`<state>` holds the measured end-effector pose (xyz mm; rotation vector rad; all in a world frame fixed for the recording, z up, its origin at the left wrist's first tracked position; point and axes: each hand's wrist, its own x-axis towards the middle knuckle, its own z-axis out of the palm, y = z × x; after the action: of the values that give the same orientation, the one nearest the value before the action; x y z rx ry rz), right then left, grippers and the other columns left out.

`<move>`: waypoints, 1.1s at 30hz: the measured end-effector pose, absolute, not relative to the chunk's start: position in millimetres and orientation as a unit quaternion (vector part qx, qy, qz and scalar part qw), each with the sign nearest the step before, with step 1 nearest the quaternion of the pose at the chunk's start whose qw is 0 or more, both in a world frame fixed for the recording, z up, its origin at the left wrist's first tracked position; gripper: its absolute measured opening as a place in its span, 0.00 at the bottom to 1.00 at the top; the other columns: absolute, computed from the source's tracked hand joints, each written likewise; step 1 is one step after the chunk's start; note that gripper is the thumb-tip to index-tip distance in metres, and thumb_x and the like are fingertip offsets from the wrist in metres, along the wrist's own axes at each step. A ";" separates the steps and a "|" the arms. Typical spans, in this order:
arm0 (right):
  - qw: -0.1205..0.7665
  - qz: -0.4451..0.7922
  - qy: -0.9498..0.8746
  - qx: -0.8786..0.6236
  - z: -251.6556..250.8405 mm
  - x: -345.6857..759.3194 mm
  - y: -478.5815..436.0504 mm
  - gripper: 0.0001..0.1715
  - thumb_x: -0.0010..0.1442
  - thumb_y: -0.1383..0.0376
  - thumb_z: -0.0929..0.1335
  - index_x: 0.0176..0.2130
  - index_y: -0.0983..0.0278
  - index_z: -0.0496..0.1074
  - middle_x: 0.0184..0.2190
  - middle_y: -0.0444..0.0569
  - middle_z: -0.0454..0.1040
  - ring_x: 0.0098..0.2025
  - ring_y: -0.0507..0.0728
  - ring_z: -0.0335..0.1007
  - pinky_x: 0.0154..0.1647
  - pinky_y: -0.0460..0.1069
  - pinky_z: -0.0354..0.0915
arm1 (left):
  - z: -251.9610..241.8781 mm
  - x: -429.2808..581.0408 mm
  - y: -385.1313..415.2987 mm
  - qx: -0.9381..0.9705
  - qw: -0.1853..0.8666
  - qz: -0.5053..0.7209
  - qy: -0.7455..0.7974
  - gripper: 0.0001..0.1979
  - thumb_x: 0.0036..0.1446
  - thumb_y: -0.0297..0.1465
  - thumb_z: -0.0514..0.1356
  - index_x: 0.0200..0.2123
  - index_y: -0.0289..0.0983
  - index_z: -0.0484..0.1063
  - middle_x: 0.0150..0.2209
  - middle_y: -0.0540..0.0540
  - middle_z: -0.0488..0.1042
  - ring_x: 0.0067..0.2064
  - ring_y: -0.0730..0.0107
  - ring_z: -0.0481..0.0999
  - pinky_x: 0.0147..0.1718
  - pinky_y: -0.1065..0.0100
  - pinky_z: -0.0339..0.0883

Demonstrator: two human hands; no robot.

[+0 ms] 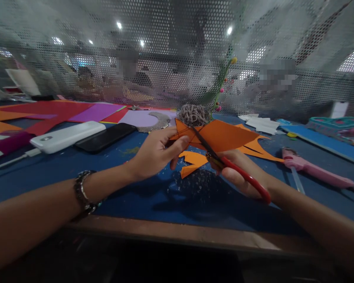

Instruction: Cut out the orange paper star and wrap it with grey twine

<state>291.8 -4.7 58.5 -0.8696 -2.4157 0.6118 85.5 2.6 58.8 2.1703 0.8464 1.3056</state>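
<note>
My left hand (159, 151) pinches the left end of an orange foam or paper sheet (230, 135), which has thin lines drawn near that end. In my right hand (242, 173) is a pair of scissors with red handles (247, 179). Their dark blades lie across the orange sheet, pointing up and left toward my left fingers. How far the blades are spread is hard to make out. Below the sheet, on the blue tabletop (129, 200), rests a small orange offcut (194, 161) among pale specks.
A grey yarn ball (193, 114) sits behind the sheet. Leftward are a black phone (106, 137), a white power bank (67, 136) with a cable, and coloured sheets (59, 114). A pink glue gun (318, 169) lies right, near a teal basket (336, 124). Perforated metal (177, 51) stands behind.
</note>
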 end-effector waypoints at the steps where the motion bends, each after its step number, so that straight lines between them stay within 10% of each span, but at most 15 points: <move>1: 0.249 0.224 -0.883 -0.330 58.1 292.1 -4.8 0.34 0.50 0.36 0.52 0.23 0.64 0.54 0.18 0.41 0.51 0.20 0.47 0.43 0.19 0.45 0.42 | 58.4 85.5 3.1 0.790 0.238 0.474 0.308 0.11 0.55 0.31 0.49 0.20 0.38 0.58 0.10 0.57 0.60 0.12 0.81 0.60 0.14 0.76 0.55; 33: 0.265 0.199 -0.906 -0.263 58.1 293.4 -1.0 0.31 0.53 0.39 0.53 0.22 0.63 0.50 0.19 0.40 0.50 0.21 0.47 0.43 0.22 0.45 0.47 | 60.2 87.8 1.6 0.764 0.395 0.442 0.254 0.08 0.55 0.27 0.49 0.23 0.35 0.59 0.13 0.60 0.57 0.12 0.85 0.60 0.12 0.82 0.56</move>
<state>293.4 -1.0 58.1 -0.7116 -2.4476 0.5381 87.8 1.6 60.2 1.9384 0.6448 1.1200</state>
